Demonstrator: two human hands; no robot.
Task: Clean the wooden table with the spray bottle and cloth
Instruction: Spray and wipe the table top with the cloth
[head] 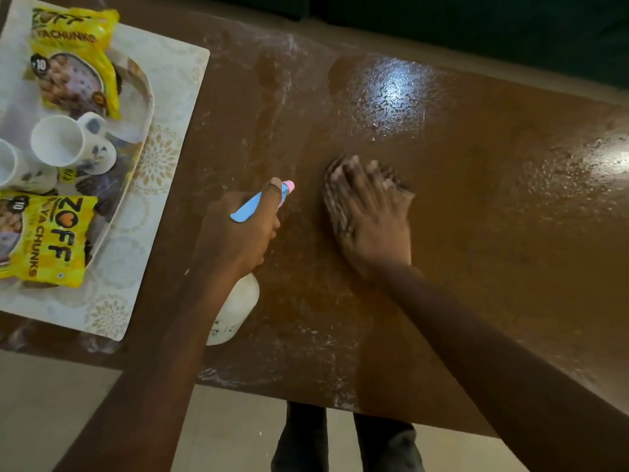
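The wooden table (476,199) is brown, with wet droplets and whitish streaks across its middle. My left hand (235,229) grips a white spray bottle (235,308) with a blue trigger and pink nozzle, held over the table's middle, nozzle facing the far edge. My right hand (371,216) presses flat on a dark cloth (332,185) just right of the nozzle. Most of the cloth is hidden under my fingers; the hand looks blurred.
A patterned placemat (170,131) covers the table's left end. On it stands a tray (146,107) with two white cups (64,141) and yellow snack packets (51,233). My legs (340,437) stand at the near edge, on a pale floor.
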